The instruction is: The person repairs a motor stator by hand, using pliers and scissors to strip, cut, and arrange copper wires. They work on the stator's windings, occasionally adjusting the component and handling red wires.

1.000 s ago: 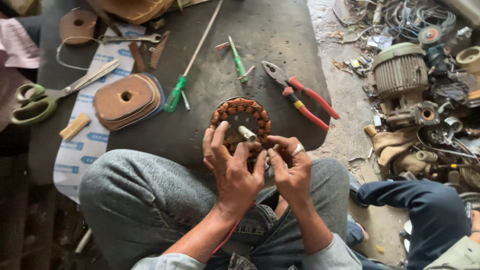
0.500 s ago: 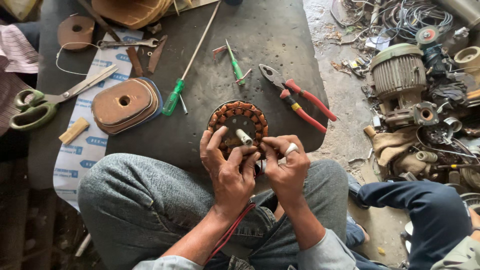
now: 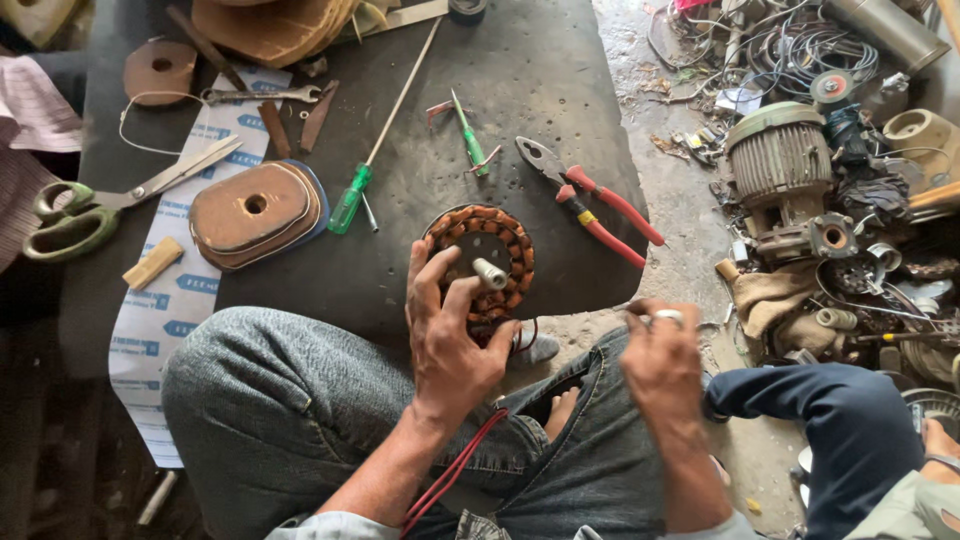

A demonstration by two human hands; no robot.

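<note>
We note copper-orange windings on the stator (image 3: 482,258), with a pale cream shaft at its centre. Red wires (image 3: 452,472) run beside our left hand (image 3: 447,340). Screwdriver (image 3: 349,199): translucent green handle. Pliers (image 3: 598,203): red grips with a yellow band. Scissors (image 3: 70,212): olive-green handles, grey blades. Mat (image 3: 530,90): dark grey. Jeans (image 3: 300,420): faded blue-grey. Wooden formers (image 3: 250,212): brown.

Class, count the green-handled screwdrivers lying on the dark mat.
2. The long screwdriver lies left of the copper-wound stator; the short screwdriver lies above it, beside the red-handled pliers. Clutter may hide more.
</note>
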